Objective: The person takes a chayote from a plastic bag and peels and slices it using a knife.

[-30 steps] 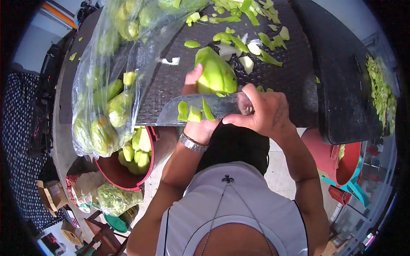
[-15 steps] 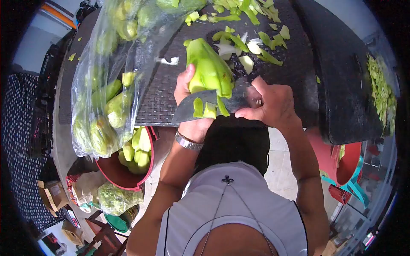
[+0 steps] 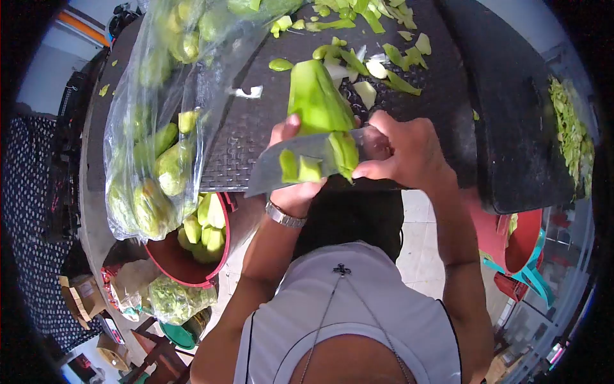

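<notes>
My left hand (image 3: 293, 192) holds a large green vegetable (image 3: 316, 99) near the table's front edge, its thumb on the left side and the rest partly hidden behind the blade. In my right hand (image 3: 407, 152) is a wide knife (image 3: 265, 168), its blade pointing left across the lower end of the vegetable. Cut green pieces (image 3: 309, 168) cling to the blade, and a larger slice (image 3: 344, 153) lies over it near my right fingers. Peelings (image 3: 403, 83) and pale scraps are scattered on the dark woven table (image 3: 227, 150) beyond the vegetable.
A clear plastic bag (image 3: 171, 168) of green vegetables lies at the left. Below it, a red bucket (image 3: 220, 265) holds peeled pieces. At the right are a black board (image 3: 511, 141), shredded greens (image 3: 569, 134) and another red bucket (image 3: 524, 246). A bag of greens (image 3: 179, 301) stands lower left.
The knife has moved left and then back and forth along the vegetable's lower end. A larger slice now lies on the blade. The vegetable has turned slightly in my left hand.
</notes>
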Motion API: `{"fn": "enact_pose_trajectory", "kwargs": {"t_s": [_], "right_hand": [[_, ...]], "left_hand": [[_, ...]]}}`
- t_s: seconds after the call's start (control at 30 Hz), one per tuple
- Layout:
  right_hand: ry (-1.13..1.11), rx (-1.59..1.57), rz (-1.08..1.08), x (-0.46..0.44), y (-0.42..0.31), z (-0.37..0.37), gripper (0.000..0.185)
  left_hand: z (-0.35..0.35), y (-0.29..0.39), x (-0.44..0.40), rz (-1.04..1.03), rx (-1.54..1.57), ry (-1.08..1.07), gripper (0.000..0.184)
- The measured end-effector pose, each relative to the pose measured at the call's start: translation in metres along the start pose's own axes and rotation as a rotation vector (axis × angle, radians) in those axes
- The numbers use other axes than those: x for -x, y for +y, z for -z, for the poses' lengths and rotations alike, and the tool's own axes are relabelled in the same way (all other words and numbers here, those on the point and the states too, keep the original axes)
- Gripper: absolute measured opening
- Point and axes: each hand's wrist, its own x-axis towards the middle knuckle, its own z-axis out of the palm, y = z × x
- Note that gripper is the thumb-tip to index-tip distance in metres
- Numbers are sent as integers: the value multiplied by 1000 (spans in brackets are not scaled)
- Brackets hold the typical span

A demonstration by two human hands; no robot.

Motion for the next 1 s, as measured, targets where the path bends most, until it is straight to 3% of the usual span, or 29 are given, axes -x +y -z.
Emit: {"fn": "enact_pose_trajectory", "kwargs": {"t_s": [0.07,0.1,0.2,0.27,0.33,0.43,0.53,0.6,0.67,0.7,0.77,0.83,0.93,1.0], "right_hand": [[1,-89,-44,3,9,1,50],[-5,-109,-67,3,10,3,50],[2,-122,-20,3,4,0,53],[10,-107,28,3,1,-2,56],[22,-80,53,1,1,0,57],[-82,-17,37,3,-5,3,60],[-24,-23,58,2,-2,0,51],[-34,-32,50,0,2,-1,56],[-1,-31,21,0,9,-2,59],[36,-25,-3,0,15,-2,58],[-18,-126,-162,2,28,3,46],[17,-116,-118,1,22,1,44],[21,-98,-47,-2,13,2,49],[6,-74,-70,-8,19,3,53]], "left_hand": [[11,17,-7,542,755,136,49],[13,18,-10,554,736,165,50],[-7,17,-2,330,451,87,51],[-9,17,-2,362,447,102,53],[-3,18,-11,575,630,173,55],[-8,25,-17,580,608,116,58],[-13,23,-14,476,511,96,58],[-26,9,-4,-23,268,40,58],[-13,-7,2,-73,97,98,56],[13,-19,3,123,50,184,55],[12,19,-8,552,734,84,50],[12,12,-8,493,652,174,48],[13,-1,4,159,125,19,65],[15,-3,6,140,40,-16,74]]}}
